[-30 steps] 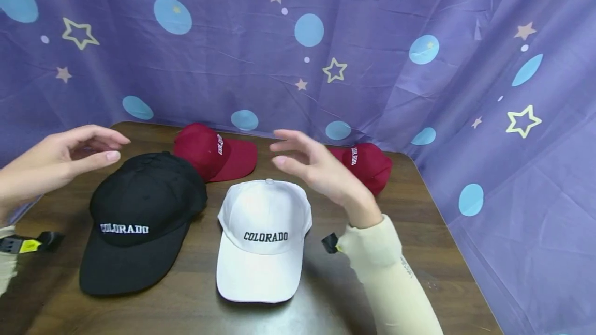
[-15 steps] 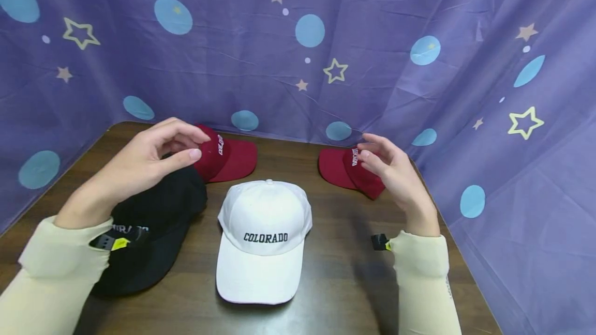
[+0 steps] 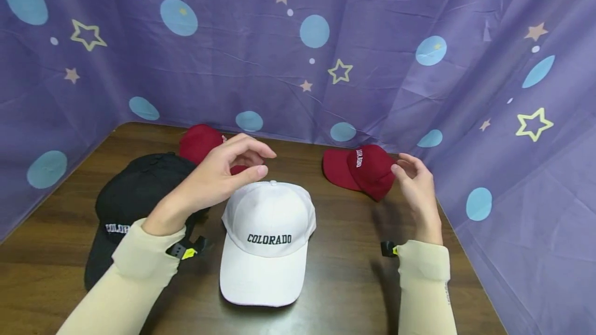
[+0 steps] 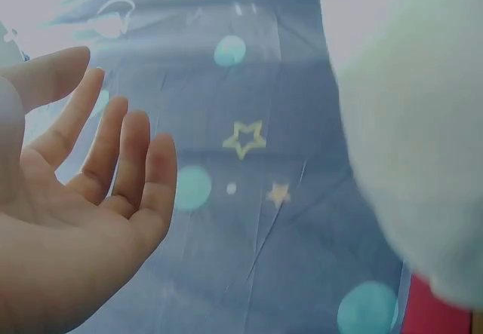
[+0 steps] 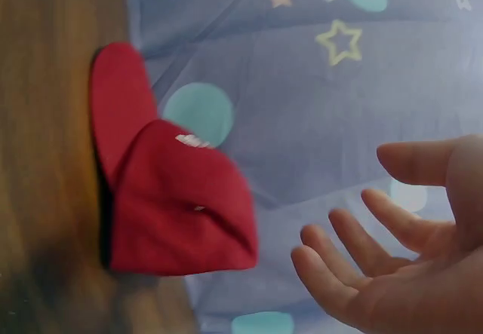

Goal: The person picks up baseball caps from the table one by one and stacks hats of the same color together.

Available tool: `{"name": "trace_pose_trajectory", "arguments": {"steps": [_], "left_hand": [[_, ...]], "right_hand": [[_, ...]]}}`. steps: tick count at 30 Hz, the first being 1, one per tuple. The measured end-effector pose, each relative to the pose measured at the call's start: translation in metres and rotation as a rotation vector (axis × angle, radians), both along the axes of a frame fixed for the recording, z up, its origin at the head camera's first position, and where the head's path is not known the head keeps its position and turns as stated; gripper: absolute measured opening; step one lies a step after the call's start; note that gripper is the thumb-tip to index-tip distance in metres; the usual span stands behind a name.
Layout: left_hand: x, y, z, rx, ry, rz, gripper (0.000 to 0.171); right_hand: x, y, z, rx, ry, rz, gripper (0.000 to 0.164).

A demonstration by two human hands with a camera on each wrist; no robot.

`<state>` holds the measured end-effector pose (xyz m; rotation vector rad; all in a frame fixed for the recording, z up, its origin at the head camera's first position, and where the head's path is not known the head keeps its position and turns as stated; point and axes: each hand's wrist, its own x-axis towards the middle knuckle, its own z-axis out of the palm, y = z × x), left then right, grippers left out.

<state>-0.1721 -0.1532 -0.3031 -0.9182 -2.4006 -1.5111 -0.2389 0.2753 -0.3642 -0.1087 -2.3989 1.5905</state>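
My left hand (image 3: 223, 172) hovers above the back of the white cap (image 3: 267, 221), fingers loosely bent and holding nothing. Its sleeve overlaps the black cap (image 3: 139, 190), and the hand covers much of the left red cap (image 3: 200, 143) behind it. Over on the right, my right hand (image 3: 416, 185) is beside the crown of the other red cap (image 3: 372, 169). In the right wrist view a gap shows between the relaxed fingers (image 5: 362, 243) and that red cap (image 5: 181, 206). The white cap (image 4: 415, 123) fills the right of the left wrist view.
The caps stand on a brown wooden table (image 3: 344, 273). A purple curtain (image 3: 372, 14) with stars and blue spots hangs along its back and sides. Each wrist carries a small black and yellow device, such as the left wrist device (image 3: 183, 250).
My left hand has swept right, from beside the black cap to above the white one. My right hand has moved right, past the white cap, to the right red cap. The caps stay put.
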Motion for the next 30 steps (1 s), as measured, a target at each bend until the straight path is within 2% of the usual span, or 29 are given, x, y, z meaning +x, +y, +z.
{"name": "trace_pose_trajectory", "arguments": {"steps": [5, 9, 17, 22, 30], "left_hand": [[-0.001, 0.023, -0.006, 0.015, 0.0, -0.036, 0.03], [-0.003, 0.034, -0.013, 0.011, 0.011, -0.04, 0.028], [-0.002, 0.053, -0.025, -0.017, 0.042, -0.046, 0.033], [0.002, 0.065, -0.033, -0.054, 0.06, -0.075, 0.033], [0.006, 0.073, -0.034, -0.055, 0.063, -0.104, 0.031]], "right_hand": [[-0.007, 0.008, -0.017, -0.023, -0.052, -0.053, 0.062], [-0.016, 0.012, -0.032, -0.092, -0.132, -0.064, 0.069], [-0.029, 0.009, -0.061, -0.384, -0.269, 0.006, 0.079], [-0.032, 0.006, -0.069, -0.469, -0.27, 0.01, 0.076], [-0.036, 0.007, -0.074, -0.455, -0.247, -0.02, 0.066]]}}
